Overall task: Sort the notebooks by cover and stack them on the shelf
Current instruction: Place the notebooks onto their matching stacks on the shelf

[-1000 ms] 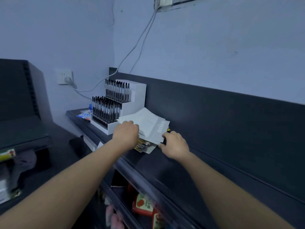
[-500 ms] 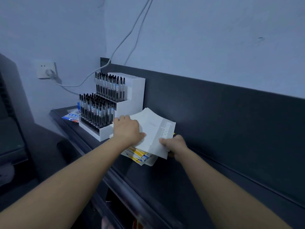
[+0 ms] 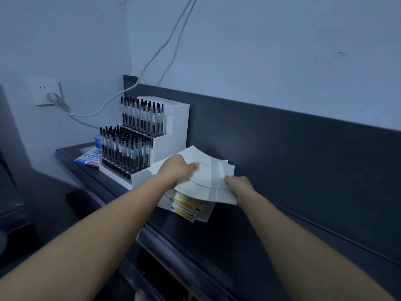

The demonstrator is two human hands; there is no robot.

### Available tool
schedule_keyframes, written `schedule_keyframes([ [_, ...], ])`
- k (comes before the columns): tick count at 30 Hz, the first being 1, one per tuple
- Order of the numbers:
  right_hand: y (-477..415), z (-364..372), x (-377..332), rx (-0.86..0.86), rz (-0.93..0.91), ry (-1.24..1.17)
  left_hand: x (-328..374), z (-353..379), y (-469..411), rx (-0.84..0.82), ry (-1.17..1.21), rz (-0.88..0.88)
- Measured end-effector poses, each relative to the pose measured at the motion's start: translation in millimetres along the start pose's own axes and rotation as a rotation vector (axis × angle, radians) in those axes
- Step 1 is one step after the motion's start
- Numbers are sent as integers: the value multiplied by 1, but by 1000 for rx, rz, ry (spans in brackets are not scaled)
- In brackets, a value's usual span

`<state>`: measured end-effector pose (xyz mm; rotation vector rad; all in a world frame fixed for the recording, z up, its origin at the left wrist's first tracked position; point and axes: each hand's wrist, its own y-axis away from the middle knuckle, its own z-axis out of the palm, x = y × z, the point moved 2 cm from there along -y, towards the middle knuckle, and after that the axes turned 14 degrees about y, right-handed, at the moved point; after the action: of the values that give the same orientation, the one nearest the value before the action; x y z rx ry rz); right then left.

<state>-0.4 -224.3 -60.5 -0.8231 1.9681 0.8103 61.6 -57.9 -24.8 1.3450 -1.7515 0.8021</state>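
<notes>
A small pile of thin notebooks lies on the dark top shelf [image 3: 249, 231]. The upper ones are white-covered notebooks [image 3: 208, 181] with grey lettering, bent upward. Beneath them lie notebooks with yellow and blue covers [image 3: 186, 206]. My left hand [image 3: 176, 170] grips the left edge of the white notebooks, thumb on top. My right hand [image 3: 238, 185] pinches their right front corner. Both hands hold the white ones raised off the coloured ones.
A white tiered pen display [image 3: 138, 137] full of black pens stands just left of the pile. A blue packet [image 3: 89, 159] lies beyond it. A dark back panel [image 3: 282, 148] runs behind the shelf. A wall socket [image 3: 46, 92] with cables sits at left.
The white notebooks have been lifted and curled up off the yellow-and-blue ones, and both hands have closed on their edges. The view has moved closer.
</notes>
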Motion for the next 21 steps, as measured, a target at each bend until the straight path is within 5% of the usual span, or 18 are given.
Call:
schedule_keyframes([
  [6,3,-8,-2,-20,8,66,0,1,-6,-28,141,-27],
  [15,7,-12,-8,-116,13,17,6,-6,-5,28,18,9],
  [21,11,-18,-9,-109,54,31,5,-4,-9,-39,450,-99],
])
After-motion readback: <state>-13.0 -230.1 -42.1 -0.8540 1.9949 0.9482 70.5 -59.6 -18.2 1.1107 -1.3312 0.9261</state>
